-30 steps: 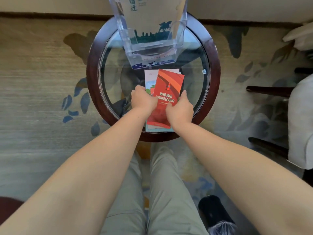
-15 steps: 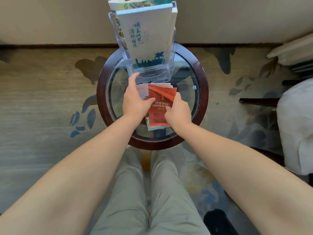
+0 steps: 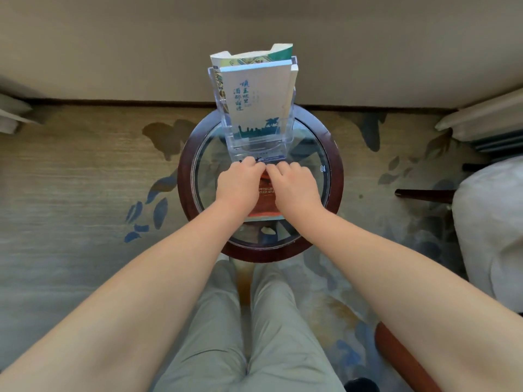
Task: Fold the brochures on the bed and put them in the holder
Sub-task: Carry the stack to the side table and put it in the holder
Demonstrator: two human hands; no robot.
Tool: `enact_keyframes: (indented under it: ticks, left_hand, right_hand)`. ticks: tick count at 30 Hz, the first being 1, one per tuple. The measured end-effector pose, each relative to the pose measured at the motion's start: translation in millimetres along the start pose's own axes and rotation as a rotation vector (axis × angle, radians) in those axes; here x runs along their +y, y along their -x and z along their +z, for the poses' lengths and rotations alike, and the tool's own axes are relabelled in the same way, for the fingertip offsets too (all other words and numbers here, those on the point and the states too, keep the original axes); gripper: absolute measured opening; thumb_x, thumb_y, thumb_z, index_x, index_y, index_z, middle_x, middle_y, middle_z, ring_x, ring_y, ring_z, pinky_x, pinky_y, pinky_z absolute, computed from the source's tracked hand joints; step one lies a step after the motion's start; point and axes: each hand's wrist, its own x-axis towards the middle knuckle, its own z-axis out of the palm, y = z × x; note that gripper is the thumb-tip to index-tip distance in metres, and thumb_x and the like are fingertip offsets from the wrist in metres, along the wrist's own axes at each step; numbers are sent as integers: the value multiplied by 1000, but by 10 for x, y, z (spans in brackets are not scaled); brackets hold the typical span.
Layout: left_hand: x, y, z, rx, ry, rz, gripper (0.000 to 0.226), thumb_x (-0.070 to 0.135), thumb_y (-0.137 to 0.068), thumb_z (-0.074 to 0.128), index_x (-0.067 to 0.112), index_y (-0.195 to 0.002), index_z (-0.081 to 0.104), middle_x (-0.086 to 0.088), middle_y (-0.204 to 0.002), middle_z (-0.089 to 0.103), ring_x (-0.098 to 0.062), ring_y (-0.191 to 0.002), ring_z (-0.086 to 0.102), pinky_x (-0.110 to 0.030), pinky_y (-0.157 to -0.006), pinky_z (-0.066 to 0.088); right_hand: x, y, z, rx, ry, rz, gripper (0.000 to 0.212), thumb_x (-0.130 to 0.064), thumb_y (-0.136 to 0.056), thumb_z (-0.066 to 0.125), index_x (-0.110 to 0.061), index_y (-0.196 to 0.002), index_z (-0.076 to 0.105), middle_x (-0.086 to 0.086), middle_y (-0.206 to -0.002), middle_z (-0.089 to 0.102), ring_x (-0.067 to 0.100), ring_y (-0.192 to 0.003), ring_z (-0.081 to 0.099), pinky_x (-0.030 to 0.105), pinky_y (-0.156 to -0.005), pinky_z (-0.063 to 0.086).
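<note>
Lying flat on the glass table [image 3: 311, 154], the red brochure [image 3: 266, 203] runs lengthwise toward the clear holder [image 3: 256, 144] just beyond its far end. Left hand [image 3: 237, 183] and right hand [image 3: 294, 185], equally near the holder, curl over that far edge; whether they pinch it I cannot tell.

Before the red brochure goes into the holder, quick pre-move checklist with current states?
1. Both hands on red brochure: left hand and right hand rest on its far end: ok.
2. Grip secure: fingertips hidden: cannot tell.
3. Holder upright on glass table: ok.
4. Front pocket free: looks empty: ok.
5. Back pocket: already holds white brochures: ok.
6. Brochure fully folded: covered: cannot tell.
</note>
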Motion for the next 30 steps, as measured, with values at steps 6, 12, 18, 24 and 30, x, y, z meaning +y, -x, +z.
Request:
enact_keyframes:
  ticks: [6, 12, 18, 24, 30]
  left_hand:
    - [11, -5, -526, 18, -166, 38, 25, 18, -91, 69, 23, -115, 62, -2, -110, 60, -26, -103, 63, -38, -69, 46]
    - [19, -156, -1178, 111, -198, 121, 37, 21, -86, 79, 19, -120, 63, -6, -110, 64, -26, -98, 64, -34, -62, 42]
    - [81, -263, -1528, 117, -267, 132, 34, 20, -86, 74, 15, -115, 59, -7, -112, 61, -26, -98, 63, -35, -61, 34]
    - [54, -478, -1455, 138, -284, 130, 27, 15, -88, 69, 15, -113, 58, -5, -111, 59, -26, -100, 61, -36, -62, 36]
    - [-27, -635, -1435, 147, -211, 79, 25, 15, -91, 65, 13, -116, 62, -7, -115, 62, -30, -107, 61, -37, -66, 37]
  right_hand:
    - [-78, -81, -503, -5, 64, -130, 30, -14, -96, 61, -10, -125, 57, 9, -115, 67, 35, -105, 65, 44, -82, 46]
    - [4, -313, -1188, 50, 90, -196, 35, -21, -97, 67, -15, -131, 60, 5, -120, 69, 26, -106, 65, 37, -78, 56]
    - [82, -482, -1577, 67, 108, -206, 29, -24, -96, 65, -16, -124, 61, 2, -116, 69, 27, -103, 63, 34, -70, 40]
    - [173, -686, -1529, 83, 108, -193, 25, -27, -97, 63, -17, -120, 62, 1, -116, 69, 29, -103, 63, 35, -71, 40]
    - [177, -885, -1487, 73, 81, -178, 29, -31, -100, 62, -20, -126, 61, -1, -122, 69, 28, -110, 62, 36, -80, 50]
